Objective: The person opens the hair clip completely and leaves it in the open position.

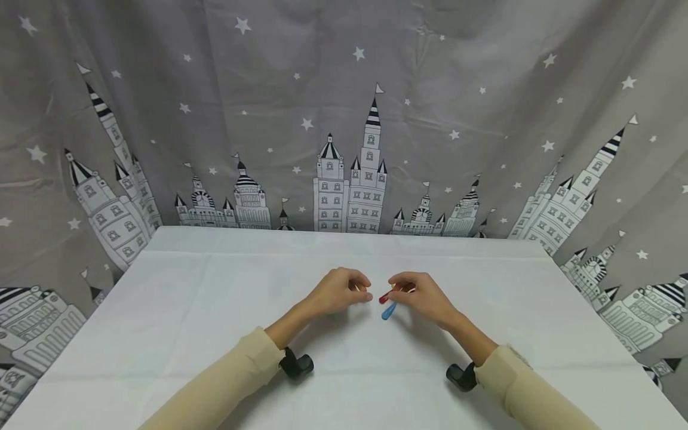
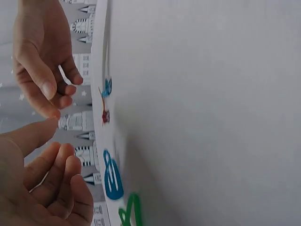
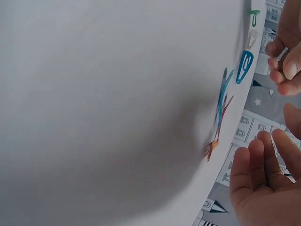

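Observation:
My left hand (image 1: pixel 338 291) hovers above the table with fingers loosely bent and nothing between them. Facing it, my right hand (image 1: pixel 421 295) hangs over a small cluster of hair clips, its fingers relaxed and apart. A red hair clip (image 1: pixel 384 297) and a light blue hair clip (image 1: pixel 389 311) show beside its fingertips; the hand partly covers them. An orange-yellow clip (image 3: pixel 214 145) lies against the red one. Nearer the left hand are a darker blue snap clip (image 2: pixel 113 178), a green clip (image 2: pixel 135 209) and a pale clip (image 3: pixel 252 38).
A white cloth covers the table (image 1: pixel 376 382), with faint fold lines across it. Behind its far edge hangs a grey curtain (image 1: pixel 258 89) printed with castles and stars. Black wrist cameras sit under both beige sleeves (image 1: pixel 236 370).

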Motion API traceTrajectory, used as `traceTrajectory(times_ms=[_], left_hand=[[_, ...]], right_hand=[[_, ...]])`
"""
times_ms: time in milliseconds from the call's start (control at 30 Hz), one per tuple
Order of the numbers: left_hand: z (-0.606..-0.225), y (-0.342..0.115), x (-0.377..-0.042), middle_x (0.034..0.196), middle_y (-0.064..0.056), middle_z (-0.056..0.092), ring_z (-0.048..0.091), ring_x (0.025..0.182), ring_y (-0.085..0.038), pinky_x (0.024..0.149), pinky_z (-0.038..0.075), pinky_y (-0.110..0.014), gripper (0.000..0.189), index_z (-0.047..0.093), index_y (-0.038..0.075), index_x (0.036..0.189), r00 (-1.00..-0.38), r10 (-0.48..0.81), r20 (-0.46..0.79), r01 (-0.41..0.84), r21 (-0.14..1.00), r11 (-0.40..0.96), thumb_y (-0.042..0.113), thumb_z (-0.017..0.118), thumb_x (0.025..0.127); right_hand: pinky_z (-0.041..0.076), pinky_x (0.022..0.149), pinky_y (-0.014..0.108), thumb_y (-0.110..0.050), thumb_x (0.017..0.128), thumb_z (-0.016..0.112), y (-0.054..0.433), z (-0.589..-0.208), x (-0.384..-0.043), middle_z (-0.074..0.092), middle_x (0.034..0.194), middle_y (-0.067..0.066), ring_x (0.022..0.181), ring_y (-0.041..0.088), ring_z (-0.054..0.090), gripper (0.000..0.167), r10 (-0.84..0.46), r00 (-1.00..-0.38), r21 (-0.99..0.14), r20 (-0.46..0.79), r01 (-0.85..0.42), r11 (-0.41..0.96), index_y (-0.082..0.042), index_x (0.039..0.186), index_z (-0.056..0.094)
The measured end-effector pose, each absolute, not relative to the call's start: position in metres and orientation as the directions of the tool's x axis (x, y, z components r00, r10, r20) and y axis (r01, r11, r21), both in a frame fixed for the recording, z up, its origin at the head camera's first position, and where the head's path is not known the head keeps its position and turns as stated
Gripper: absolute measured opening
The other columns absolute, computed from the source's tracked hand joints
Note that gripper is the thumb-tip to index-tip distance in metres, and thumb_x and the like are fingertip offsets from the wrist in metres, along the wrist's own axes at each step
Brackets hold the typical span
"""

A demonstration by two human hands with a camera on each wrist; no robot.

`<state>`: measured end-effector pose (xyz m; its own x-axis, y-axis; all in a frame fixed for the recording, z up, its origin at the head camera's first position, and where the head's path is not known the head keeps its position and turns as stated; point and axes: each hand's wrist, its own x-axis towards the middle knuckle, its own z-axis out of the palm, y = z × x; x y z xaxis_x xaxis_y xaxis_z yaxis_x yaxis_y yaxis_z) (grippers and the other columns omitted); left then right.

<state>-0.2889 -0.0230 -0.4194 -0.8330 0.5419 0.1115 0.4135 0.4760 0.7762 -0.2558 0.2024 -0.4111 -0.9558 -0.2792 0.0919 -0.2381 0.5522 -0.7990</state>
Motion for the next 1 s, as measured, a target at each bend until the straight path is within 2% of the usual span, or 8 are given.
traceTrajectory(times_ms=[333,567,767,1000], left_hand=[[-0.428,-0.005,-0.273,0.077,0.003,0.064,0.057,0.065,-0.009,0.058,0.046,-0.025,0.022,0.071,-0.001,0.102,-0.807,0.587,0.055,0.383,0.806,0.451,0.013,0.077,0.085],[-0.436,0.005,-0.267,0.079,0.003,0.065,0.057,0.065,-0.009,0.06,0.046,-0.026,0.027,0.069,-0.002,0.106,-0.833,0.553,0.02,0.352,0.791,0.5,0.012,0.077,0.084],[-0.438,0.011,-0.267,0.077,0.002,0.065,0.056,0.061,-0.008,0.058,0.044,-0.024,0.025,0.071,-0.002,0.102,-0.856,0.516,0.034,0.347,0.776,0.526,0.012,0.078,0.083],[-0.441,0.015,-0.269,0.073,0.004,0.065,0.054,0.058,-0.007,0.055,0.042,-0.023,0.021,0.072,0.0,0.097,-0.868,0.496,0.032,0.341,0.764,0.547,0.013,0.08,0.081]], right_hand=[[0.047,0.072,0.03,-0.005,0.087,0.072,0.217,-0.42,-0.253,0.065,0.086,0.006,0.083,0.019,0.058,0.024,-0.301,-0.949,-0.81,0.096,-0.25,0.531,0.007,0.107,0.069],[0.045,0.072,0.031,-0.005,0.087,0.071,0.219,-0.43,-0.252,0.063,0.088,0.005,0.082,0.018,0.055,0.027,-0.316,-0.948,-0.806,0.025,-0.206,0.555,0.007,0.111,0.067],[0.045,0.073,0.033,-0.001,0.087,0.07,0.218,-0.435,-0.253,0.063,0.089,0.005,0.082,0.018,0.054,0.026,-0.303,-0.953,-0.784,0.009,-0.195,0.589,0.006,0.111,0.068],[0.043,0.067,0.031,-0.001,0.087,0.069,0.216,-0.435,-0.254,0.06,0.083,0.003,0.077,0.017,0.052,0.025,-0.294,-0.956,-0.763,-0.006,-0.185,0.619,0.006,0.111,0.068]])
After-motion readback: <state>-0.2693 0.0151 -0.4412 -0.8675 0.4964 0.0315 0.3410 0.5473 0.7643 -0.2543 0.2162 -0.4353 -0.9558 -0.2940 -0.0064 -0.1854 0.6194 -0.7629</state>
